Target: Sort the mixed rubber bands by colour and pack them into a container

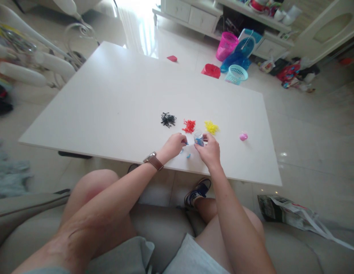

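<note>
Near the white table's (79, 95) front edge, small clear jar (198, 135) holding blue pieces (199, 141), right hand (211, 149) curled round it, left hand (175, 145) pinching another.

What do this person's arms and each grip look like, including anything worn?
The left arm wears a watch with a brown strap and silvery case; a sliver of greyish sleeve shows near the picture's bottom-left corner. The right arm is bare as far as it shows. The left grip and right grip are both ungloved.

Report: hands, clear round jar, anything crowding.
Right hand holds clear round jar, blue pieces inside. Left hand pinches blue piece beside jar. Red strip pile, yellow strip pile just beyond.
</note>
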